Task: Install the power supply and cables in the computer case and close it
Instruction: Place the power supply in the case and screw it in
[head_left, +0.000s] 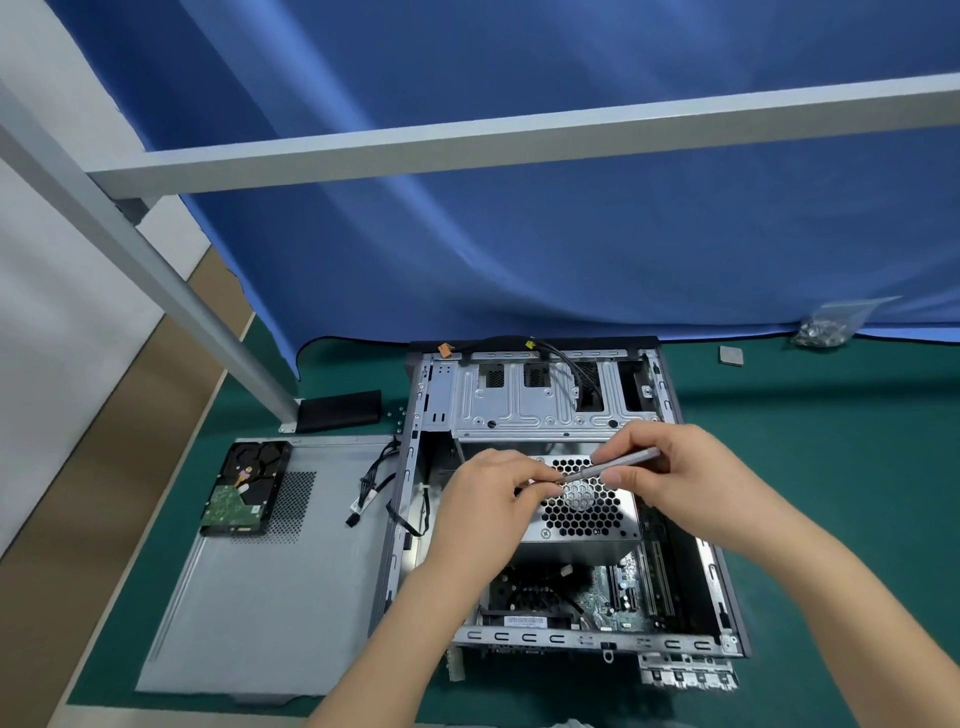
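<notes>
Above power supply (582, 512), fingers (540, 475) pinch screwdriver (618, 464) tip

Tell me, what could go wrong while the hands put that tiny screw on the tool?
The small screw pinched by the left hand at the screwdriver tip, held by the right hand, might slip and fall through the power supply's honeycomb grille or onto the motherboard below. The loose cables draped over the case's edge could snag.
</notes>
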